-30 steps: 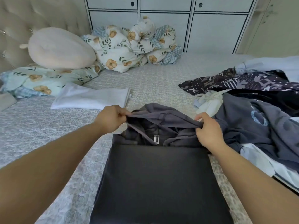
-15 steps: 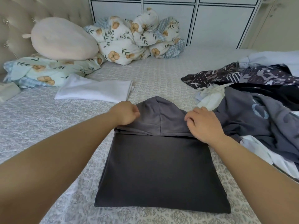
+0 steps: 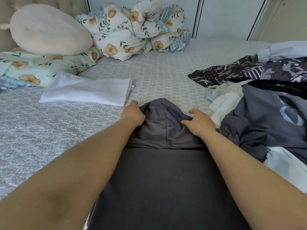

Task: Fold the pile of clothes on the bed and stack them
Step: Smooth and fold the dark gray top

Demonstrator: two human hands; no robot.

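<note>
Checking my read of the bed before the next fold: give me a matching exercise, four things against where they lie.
Things:
1. folded white garment
2. grey hoodie
3. unfolded pile
4. round cream cushion

Places:
A. under both hands
B. far left, on a floral pillow
C. right side of the bed
D. flat, left of the hood

Pairs: 1-D, 2-A, 3-C, 4-B

Bare bed (image 3: pixel 157 75) beyond, clothes pile (image 3: pixel 265 113) rightward

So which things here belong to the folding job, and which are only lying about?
For the job:
dark grey hoodie, held at its hood by left hand and right hand
unfolded clothes pile
folded white garment

Lying about:
cream plush pillow
floral duvet
</note>
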